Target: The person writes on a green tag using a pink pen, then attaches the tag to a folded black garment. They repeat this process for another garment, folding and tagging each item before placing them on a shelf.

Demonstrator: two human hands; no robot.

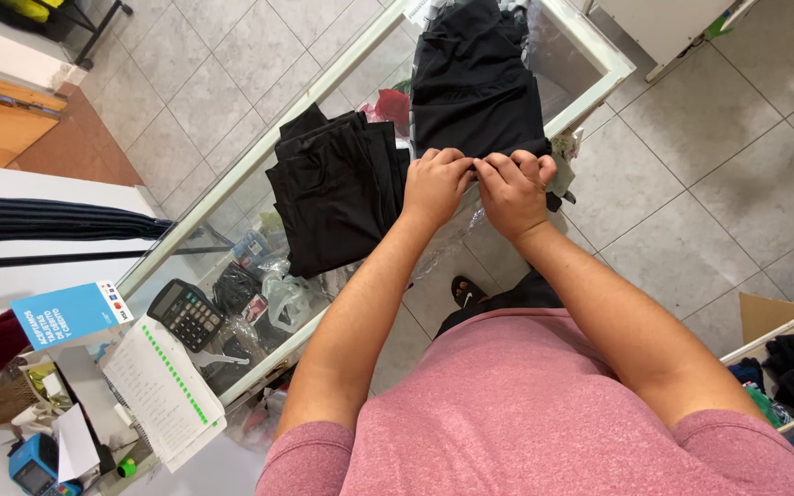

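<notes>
garment: black garment (475,83) flat on glass counter (590,50), toward its far end
left hand (434,184): fingers curled, pinching near hem
right hand (512,188): same, touching left
technique: keep hem taut, edges aligned
beside: folded black stack (337,188), calculator (187,314) at near-left edge

I see matt black cloth in the garment (475,83) under my hands, and the same dull weave in the folded pile (337,188) left of it. The counter (232,197) is glossy glass in a smooth white frame. Near left, a plastic calculator (187,314) and a paper notepad (160,393). The floor (691,184) is smooth grey tile.
</notes>
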